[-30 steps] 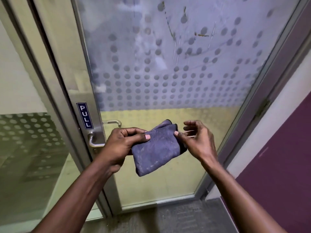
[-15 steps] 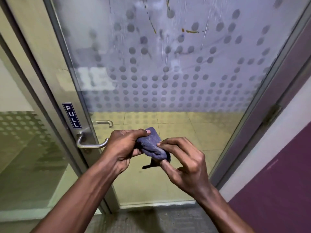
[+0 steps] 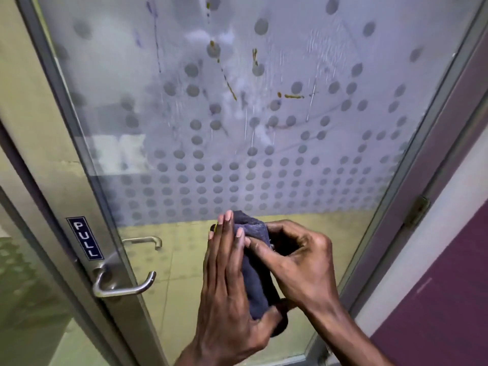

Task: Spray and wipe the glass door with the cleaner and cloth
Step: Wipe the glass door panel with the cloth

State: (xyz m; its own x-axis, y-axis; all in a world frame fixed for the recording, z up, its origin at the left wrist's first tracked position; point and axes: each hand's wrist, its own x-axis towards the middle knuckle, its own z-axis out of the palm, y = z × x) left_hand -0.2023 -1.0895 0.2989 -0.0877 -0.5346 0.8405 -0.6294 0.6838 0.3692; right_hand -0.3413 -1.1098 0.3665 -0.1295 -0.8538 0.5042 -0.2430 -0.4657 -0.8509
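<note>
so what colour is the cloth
Dusty blue-purple cloth, seen in the head view, folded between both hands.

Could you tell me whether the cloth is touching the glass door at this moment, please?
Apart. In the head view, the cloth sits folded between the left hand and right hand, held in front of the glass door rather than pressed to it.

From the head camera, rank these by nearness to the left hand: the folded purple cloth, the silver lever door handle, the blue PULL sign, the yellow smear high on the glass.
Measured from the left hand:
1. Folded purple cloth, in its grasp, pressed by the right hand.
2. Silver lever door handle, to its left on the frame.
3. Blue PULL sign, up and left, beyond the handle.
4. Yellow smear, high on the frosted glass.
</note>
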